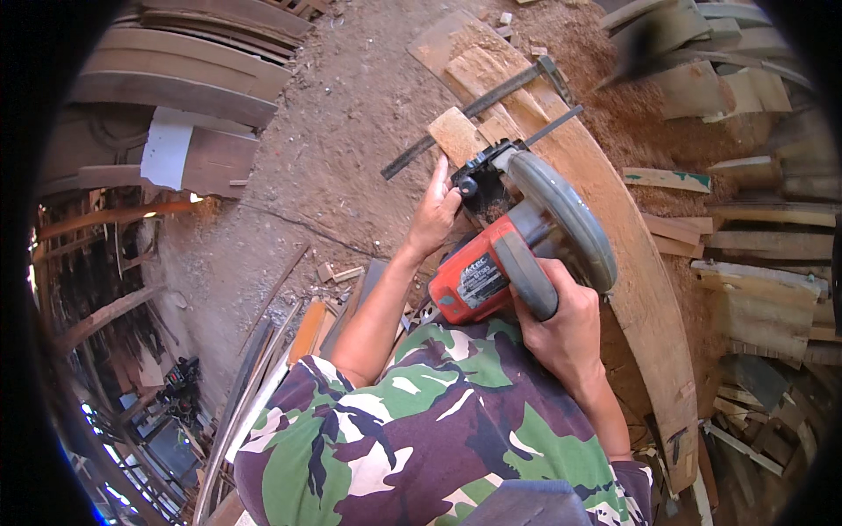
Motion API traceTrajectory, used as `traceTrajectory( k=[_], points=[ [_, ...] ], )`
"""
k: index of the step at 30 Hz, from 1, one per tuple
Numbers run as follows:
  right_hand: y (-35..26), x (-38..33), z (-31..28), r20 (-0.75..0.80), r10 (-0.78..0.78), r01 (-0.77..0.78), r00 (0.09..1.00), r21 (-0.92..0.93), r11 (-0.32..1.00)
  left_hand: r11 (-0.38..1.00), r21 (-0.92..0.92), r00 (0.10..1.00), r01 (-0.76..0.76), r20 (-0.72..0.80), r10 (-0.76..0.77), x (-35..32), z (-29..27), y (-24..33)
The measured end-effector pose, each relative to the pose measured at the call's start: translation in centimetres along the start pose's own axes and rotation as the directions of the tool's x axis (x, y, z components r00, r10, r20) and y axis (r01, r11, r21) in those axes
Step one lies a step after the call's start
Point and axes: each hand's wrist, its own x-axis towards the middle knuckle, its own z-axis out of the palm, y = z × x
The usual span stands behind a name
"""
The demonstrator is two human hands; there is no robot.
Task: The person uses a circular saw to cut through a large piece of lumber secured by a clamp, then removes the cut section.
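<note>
A red circular saw (474,279) with a grey blade guard (570,215) is in front of me, tilted over a long curved plank (605,184). My right hand (561,324) is wrapped round its grey-black rear handle. At the front left of the saw's base, my left hand (430,215) holds on beside a black knob (468,187). Its index finger reaches a short pale wooden block (458,136); its other fingers are partly hidden. A dark metal bar clamp (504,95) crosses the wood beyond the saw. The blade is hidden by the guard.
Sawdust (605,53) lies heaped around the plank's far end. Stacked curved boards (759,175) line the right side, and wider boards (184,66) lie at the far left. Wood offcuts (311,324) lie near my left elbow, on a dirt floor (342,105).
</note>
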Motion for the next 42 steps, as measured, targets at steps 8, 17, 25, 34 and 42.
traceTrajectory(
  k=[8, 17, 25, 34, 42],
  points=[
    [-0.2, 1.0, -0.5, 0.087, 0.067, -0.069, 0.994, 0.018, 0.997, 0.993, 0.077, 0.996, 0.090, 0.005, -0.090, 0.4, -0.7, 1.1],
    [-0.1, 1.6, -0.7, 0.153, 0.107, -0.116, 0.982, 0.049, 0.992, 0.985, 0.136, 0.993, 0.106, -0.069, -0.097, 0.5, -0.7, 1.4],
    [-0.2, 3.1, -0.5, 0.180, 0.028, -0.039, 0.983, 0.057, 0.998, 0.969, 0.141, 0.975, 0.201, -0.126, -0.183, 1.2, -2.3, 2.6],
    [0.5, 3.3, 0.0, 0.159, -0.012, 0.004, 0.987, 0.053, 0.999, 0.975, 0.098, 0.980, 0.198, -0.058, -0.193, 1.9, -0.8, 4.4],
    [0.3, 3.7, 0.1, 0.123, -0.020, 0.013, 0.992, 0.057, 0.998, 0.971, 0.049, 0.971, 0.232, -0.073, -0.228, 1.8, -1.7, 4.1]
  ],
)
